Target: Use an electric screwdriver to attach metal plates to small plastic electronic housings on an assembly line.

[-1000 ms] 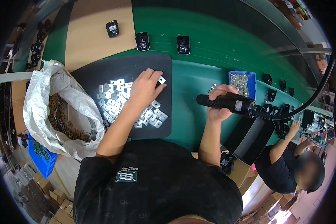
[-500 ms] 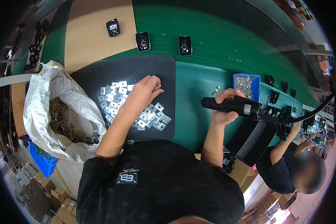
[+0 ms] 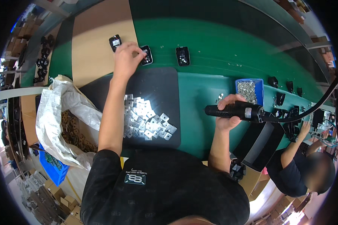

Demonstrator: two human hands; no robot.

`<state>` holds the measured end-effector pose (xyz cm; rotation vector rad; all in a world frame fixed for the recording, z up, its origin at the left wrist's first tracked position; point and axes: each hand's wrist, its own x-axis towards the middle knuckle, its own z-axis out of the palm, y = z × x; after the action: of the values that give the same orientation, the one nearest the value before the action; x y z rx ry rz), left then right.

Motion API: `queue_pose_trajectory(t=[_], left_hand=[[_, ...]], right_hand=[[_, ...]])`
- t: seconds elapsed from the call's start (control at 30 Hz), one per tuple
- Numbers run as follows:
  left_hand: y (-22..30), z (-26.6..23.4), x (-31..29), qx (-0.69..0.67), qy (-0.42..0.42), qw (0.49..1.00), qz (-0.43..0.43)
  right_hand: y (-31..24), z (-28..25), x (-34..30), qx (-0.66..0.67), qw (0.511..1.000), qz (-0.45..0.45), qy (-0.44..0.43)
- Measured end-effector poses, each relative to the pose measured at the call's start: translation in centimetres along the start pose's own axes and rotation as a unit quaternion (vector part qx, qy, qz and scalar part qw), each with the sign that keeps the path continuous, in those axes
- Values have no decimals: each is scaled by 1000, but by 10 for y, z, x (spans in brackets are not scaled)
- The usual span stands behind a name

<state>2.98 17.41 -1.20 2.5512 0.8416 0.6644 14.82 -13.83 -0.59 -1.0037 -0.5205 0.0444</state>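
My left hand (image 3: 128, 58) reaches to the far side of the table, its thumb and fingers pinched at the left edge of an open black plastic housing (image 3: 148, 57). Whatever is between those fingertips is hidden. A second black housing (image 3: 115, 42) lies just beyond this hand, and a third housing (image 3: 183, 56) stands to the right. In my right hand (image 3: 227, 112) is a black corded electric screwdriver (image 3: 237, 111), held level with its tip to the left. Square metal plates (image 3: 150, 122), each with a hole, lie piled beside my left forearm.
The plates rest on a black mat (image 3: 165, 80). A blue bin (image 3: 262, 92) of small metal screws stands beyond the screwdriver, with loose screws (image 3: 220, 97) beside it. A white sack (image 3: 49, 116) of metal pieces is at left. A co-worker (image 3: 289, 168) sits at right.
My left hand has moved from the plate pile, where a plate's edge showed in its fingers, out to the middle housing. My right hand keeps holding the screwdriver in nearly the same place.
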Motion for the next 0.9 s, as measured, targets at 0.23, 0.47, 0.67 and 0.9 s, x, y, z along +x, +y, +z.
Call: queue_pose_trajectory(t=[0.23, 0.47, 0.67, 0.9], left_hand=[[14, 3, 0, -17, -52, 998, -6], [75, -32, -61, -86, -153, 983, 45], [73, -13, -100, -178, -172, 969, -17], [74, -11, -90, -172, -256, 950, -56]], right_hand=[[-3, -5, -1, 5, 1000, 9, 9], [2, -12, -3, -8, 1000, 23, -15], [0, 3, 2, -31, 999, -1, -18], [-2, 3, 0, -25, 998, 36, -53]])
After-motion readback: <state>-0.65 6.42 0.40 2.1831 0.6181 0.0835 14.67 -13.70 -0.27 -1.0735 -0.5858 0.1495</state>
